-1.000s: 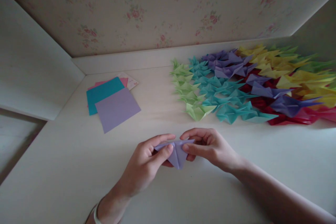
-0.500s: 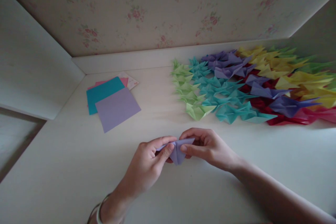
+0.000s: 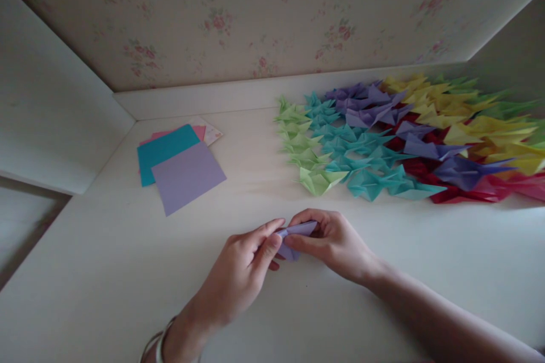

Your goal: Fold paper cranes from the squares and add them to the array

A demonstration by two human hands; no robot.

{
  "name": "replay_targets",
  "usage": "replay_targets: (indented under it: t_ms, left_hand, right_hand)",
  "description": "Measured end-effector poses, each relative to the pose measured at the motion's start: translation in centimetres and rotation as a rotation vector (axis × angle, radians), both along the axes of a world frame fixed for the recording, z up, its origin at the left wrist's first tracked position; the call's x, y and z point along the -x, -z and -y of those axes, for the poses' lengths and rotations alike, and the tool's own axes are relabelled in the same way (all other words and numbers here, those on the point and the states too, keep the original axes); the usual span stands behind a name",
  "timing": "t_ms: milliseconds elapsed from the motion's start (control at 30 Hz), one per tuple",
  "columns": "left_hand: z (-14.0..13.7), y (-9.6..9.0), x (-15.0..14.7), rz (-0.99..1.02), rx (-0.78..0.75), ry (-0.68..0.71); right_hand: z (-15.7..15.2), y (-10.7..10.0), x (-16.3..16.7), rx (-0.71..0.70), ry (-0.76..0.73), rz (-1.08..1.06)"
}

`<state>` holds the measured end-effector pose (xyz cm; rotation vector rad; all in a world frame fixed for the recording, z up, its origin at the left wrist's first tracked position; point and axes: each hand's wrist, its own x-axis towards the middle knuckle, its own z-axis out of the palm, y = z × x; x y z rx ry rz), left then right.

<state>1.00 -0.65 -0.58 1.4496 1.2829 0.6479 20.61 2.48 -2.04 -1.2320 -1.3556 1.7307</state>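
Paper (image 3: 300, 229), purple and folded: was tilted further than half a second ago, showed less lower face, was pinched by left hand (image 3: 238, 273) and right hand (image 3: 343, 245), seemingly mid-fold.

Across twelve o'clock, a wall in cream floral paper (image 3: 174, 28), scattered with faded pink rose sprays (image 3: 218, 21); along its foot, a low, flat white board (image 3: 196, 101), running from ten o'clock to two o'clock; at ten o'clock, a smooth, plain white upright panel (image 3: 51, 85), with a dull grey recessed patch (image 3: 21, 221) below, between eight and nine; at two o'clock, a plain grey surface (image 3: 515, 48) in shade; through six o'clock, a broad white tabletop (image 3: 106, 261); dim, soft light overall, brighter along the slanting pale edge (image 3: 506, 24) at two o'clock
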Motion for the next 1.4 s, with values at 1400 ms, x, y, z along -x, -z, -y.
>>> replay_targets:
  t_ms: [1400]
  left_hand:
    - [-0.4,-0.5,0.1,-0.108,-0.039,-0.007]
  right_hand:
    - [-0.2,0.0,-0.3,-0.063,-0.004,-0.028]
